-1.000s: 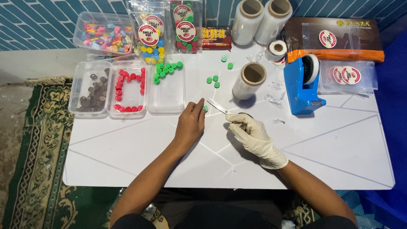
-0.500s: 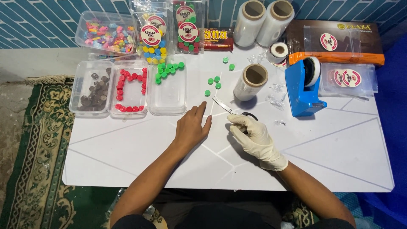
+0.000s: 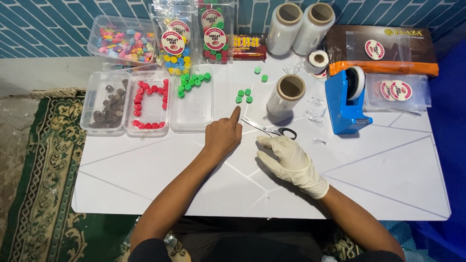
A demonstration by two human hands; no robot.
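From the left: three clear trays [image 3: 191, 125] stand side by side at the table's [image 3: 388, 174] far-left part, holding brown, red and green round candies. Your left hand [image 3: 222, 136] lies bare on the table just right of the third tray, forefinger stretched out, the other fingers curled under, gripping nothing; its tip points at, and stops just short of, a small cluster of loose green candies [image 3: 244, 95]. A pair of scissors [image 3: 268, 128] lies between your two hands, blades toward the left hand. Your gloved right hand [image 3: 287, 157] rests flat beside the scissors' black handles, fingers loosely spread, empty. A roll of clear film [image 3: 286, 93] stands beyond it; a blue tape dispenser [image 3: 345, 103] stands farther right. Judged step: reaching for the loose candies. Closing on them calls for a short forward reach.
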